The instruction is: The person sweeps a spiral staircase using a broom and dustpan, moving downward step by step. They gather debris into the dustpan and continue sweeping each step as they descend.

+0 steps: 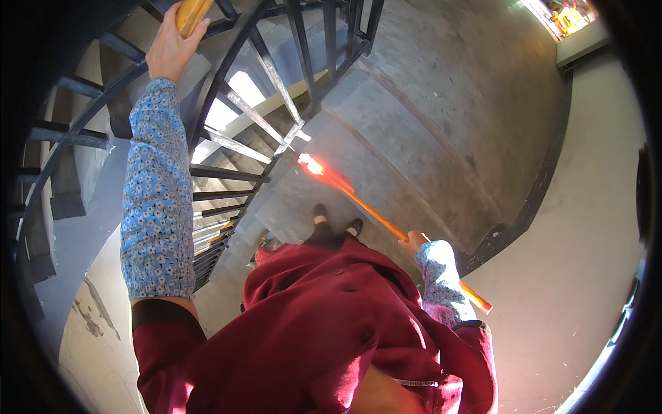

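Note:
At the upper left my left hand is raised over the stair railing, its fingers against a yellowish wooden handrail; whether they close fully around it is hidden. My right hand grips an orange stick, perhaps a broom or mop handle. This stick slants from the lower right up to the left, and its far end is a red, glaringly sunlit head close to the foot of the railing bars. Blue flowered sleeve covers are on both my forearms.
Grey concrete stairs curve around me, with my dark shoes on a step. Black metal railing bars run along the left, with lower steps visible between them. A pale wall with a dark base band curves along the right.

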